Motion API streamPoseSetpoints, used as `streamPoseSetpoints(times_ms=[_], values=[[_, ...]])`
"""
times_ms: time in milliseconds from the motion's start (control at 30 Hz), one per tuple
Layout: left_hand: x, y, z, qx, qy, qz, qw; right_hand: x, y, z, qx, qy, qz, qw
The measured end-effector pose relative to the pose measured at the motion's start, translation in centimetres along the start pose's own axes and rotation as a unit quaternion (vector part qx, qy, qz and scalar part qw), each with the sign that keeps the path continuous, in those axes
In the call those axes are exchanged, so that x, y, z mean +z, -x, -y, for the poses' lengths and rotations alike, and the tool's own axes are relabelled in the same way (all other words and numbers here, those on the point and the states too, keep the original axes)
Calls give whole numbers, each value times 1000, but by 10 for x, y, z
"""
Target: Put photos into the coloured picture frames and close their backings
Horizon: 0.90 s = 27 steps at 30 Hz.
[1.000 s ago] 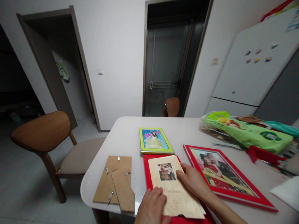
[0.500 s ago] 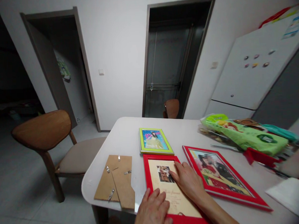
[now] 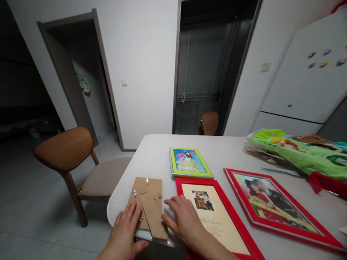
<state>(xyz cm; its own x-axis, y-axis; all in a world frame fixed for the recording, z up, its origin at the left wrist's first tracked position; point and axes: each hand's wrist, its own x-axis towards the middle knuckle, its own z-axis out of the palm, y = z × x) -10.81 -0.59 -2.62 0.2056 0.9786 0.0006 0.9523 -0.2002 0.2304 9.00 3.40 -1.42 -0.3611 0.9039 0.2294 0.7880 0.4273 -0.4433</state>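
A brown picture-frame backing board [image 3: 153, 210] with metal clips and a stand leg lies near the table's left front corner. My left hand [image 3: 125, 230] rests over its lower left side, fingers apart. At its right edge is my right hand [image 3: 185, 220], thumb and fingers spread, partly covering a red picture frame [image 3: 227, 211] with a cream insert and a small photo. Whether either hand grips the board is unclear. Behind the red frame lies a green-edged framed photo [image 3: 190, 162]. Another red-framed photo [image 3: 272, 202] lies to the right.
The white table [image 3: 157, 149] has a green patterned package [image 3: 311, 151] and a red object [image 3: 329, 185] on its right side. A wooden chair [image 3: 101, 178] stands at the left, another chair [image 3: 209, 123] behind the table. A white fridge [image 3: 305, 87] stands at the back right.
Both hands have left the red frame with the cream insert and moved left to the brown backing board. My view has turned slightly left.
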Motion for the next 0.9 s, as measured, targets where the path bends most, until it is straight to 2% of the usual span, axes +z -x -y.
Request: streamPoseSetpoints(times_ms=[100,233,300,400,500,567,633,733,800,900], values=[[0,-2,21,-21,-18,-5,1000,17,-5,19,14,4,15,1000],[3,-9,29,-2,-11,-13,1000,30,-9,28,30,-51,24,998],[4,-11,30,12,-2,-25,1000,27,-8,27,30,-91,20,995],[2,-12,24,60,27,-79,995,6,1,20,30,-141,5,990],[-3,-13,-2,126,55,-148,979,-26,19,6,25,-153,-18,988],[-6,-16,-31,165,63,-155,972,-47,36,-11,37,-135,-27,990],[-6,-20,-64,190,66,-112,973,-63,54,-32,66,-112,-23,991],[-2,-29,-107,190,73,-30,979,-74,77,-62,119,-65,-13,991],[4,-34,-124,183,86,0,979,-75,87,-78,139,-45,-9,989],[12,-40,-134,175,97,20,980,-68,91,-93,151,-26,-14,988]])
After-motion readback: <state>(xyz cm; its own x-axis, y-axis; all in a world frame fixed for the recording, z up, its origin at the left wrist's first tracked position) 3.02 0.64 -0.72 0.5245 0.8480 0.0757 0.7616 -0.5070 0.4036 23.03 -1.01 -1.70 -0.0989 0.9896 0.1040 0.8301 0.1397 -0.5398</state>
